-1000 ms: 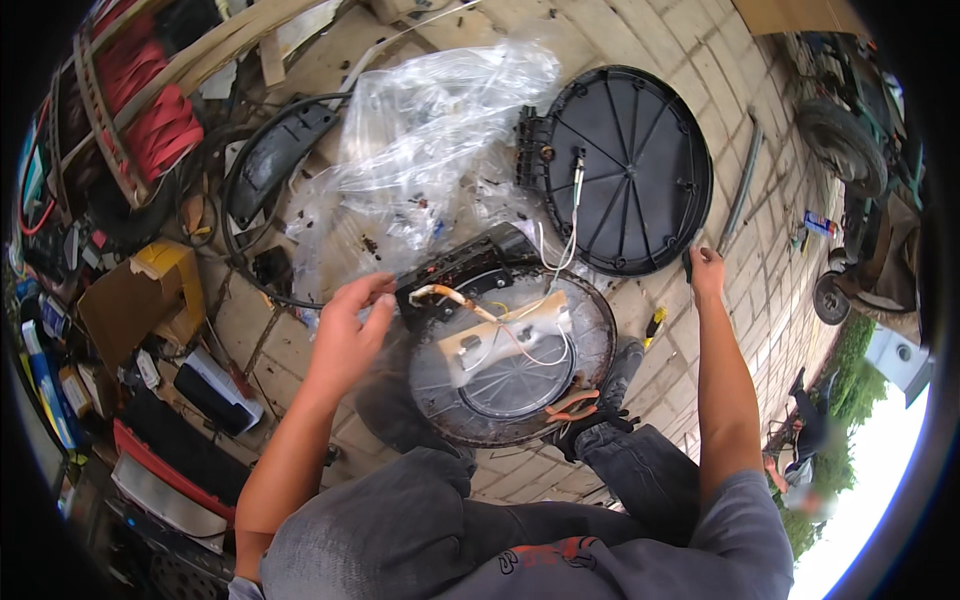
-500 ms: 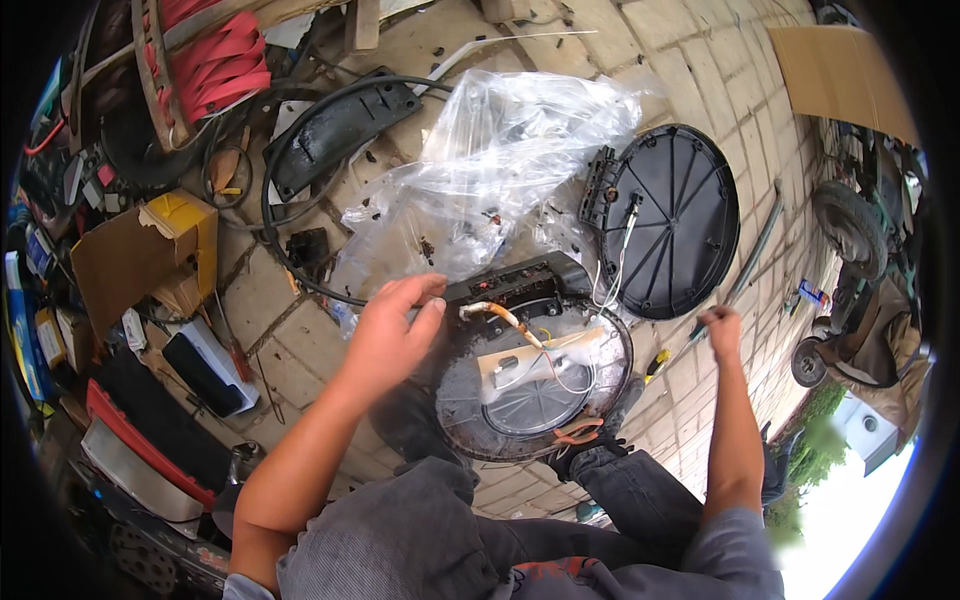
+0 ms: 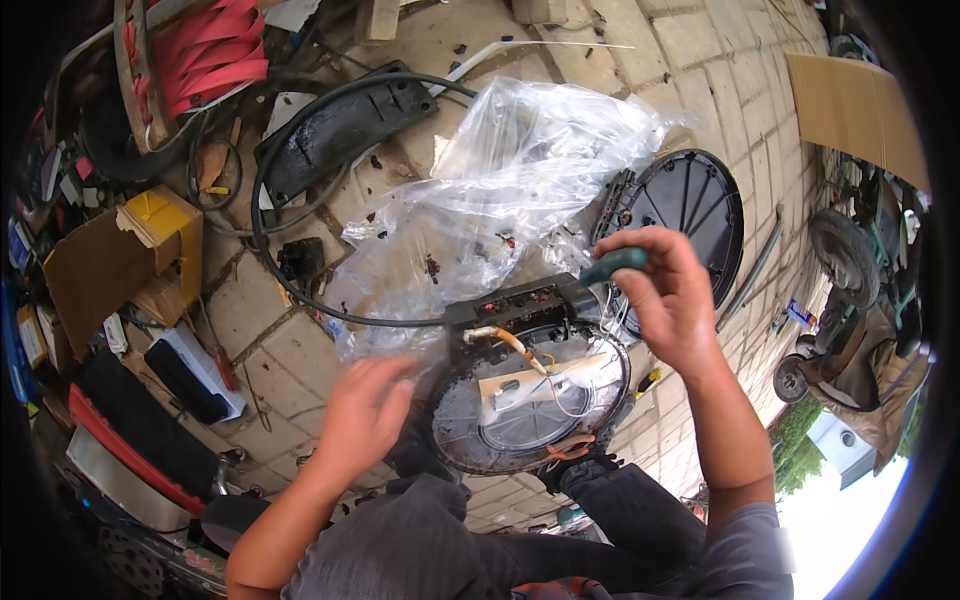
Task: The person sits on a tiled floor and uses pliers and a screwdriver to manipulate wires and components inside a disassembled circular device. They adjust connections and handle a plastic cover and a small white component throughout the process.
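The right hand [image 3: 668, 300] is curled in a fist around the teal handle of a screwdriver [image 3: 612, 264], held just above the upper right edge of a round black housing [image 3: 530, 405] that rests between the person's knees on the paved ground [image 3: 700, 90]. The left hand [image 3: 362, 412] is blurred; its fingers look loosely spread and hover at the housing's left rim, and I cannot tell whether they touch it. Inside the open housing lie a white block [image 3: 535, 385], orange and white wires [image 3: 515, 345] and a black terminal strip [image 3: 525, 303] along its top edge. A crumpled clear plastic bag [image 3: 500, 200] lies behind the housing, and a round black ribbed cover [image 3: 695, 215] sits to the right of the bag. A yellow box [image 3: 165, 225] stands well apart at left.
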A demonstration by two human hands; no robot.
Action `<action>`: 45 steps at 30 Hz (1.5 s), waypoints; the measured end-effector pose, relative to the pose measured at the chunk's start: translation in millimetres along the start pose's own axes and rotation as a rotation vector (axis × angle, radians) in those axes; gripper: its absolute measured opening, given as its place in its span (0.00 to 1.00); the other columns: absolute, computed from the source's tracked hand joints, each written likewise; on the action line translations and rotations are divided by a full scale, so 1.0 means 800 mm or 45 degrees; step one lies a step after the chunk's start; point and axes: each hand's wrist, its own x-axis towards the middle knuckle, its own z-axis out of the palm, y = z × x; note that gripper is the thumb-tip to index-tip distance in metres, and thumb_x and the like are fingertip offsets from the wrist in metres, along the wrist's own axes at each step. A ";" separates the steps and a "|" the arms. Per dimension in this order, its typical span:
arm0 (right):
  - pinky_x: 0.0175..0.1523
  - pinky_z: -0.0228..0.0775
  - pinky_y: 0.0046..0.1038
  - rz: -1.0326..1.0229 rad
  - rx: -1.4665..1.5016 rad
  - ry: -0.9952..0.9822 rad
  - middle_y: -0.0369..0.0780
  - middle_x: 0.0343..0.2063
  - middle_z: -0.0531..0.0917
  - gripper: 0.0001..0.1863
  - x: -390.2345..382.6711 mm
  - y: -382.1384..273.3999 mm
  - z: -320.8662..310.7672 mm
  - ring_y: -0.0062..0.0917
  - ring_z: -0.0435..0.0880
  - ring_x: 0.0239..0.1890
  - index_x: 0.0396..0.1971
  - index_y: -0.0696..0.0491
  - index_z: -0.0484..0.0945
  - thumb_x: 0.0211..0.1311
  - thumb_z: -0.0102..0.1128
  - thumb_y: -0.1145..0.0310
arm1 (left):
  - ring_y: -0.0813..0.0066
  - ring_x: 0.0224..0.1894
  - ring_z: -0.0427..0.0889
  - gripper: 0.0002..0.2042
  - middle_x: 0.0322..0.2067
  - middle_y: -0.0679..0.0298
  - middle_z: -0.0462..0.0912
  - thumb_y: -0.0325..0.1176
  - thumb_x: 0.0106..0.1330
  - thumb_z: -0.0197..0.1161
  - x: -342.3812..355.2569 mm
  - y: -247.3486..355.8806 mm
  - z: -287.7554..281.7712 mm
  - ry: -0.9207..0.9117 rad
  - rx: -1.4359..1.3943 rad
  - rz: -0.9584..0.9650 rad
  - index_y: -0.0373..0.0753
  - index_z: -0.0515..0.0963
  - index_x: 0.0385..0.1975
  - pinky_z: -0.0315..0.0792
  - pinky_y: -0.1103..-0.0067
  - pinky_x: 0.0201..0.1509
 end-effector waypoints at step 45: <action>0.36 0.70 0.19 0.335 0.044 0.160 0.33 0.28 0.83 0.09 0.006 0.039 0.018 0.13 0.78 0.29 0.36 0.57 0.83 0.61 0.70 0.68 | 0.63 0.46 0.83 0.10 0.42 0.56 0.85 0.25 0.69 0.59 0.008 -0.001 0.032 -0.170 -0.187 -0.127 0.32 0.79 0.48 0.75 0.72 0.52</action>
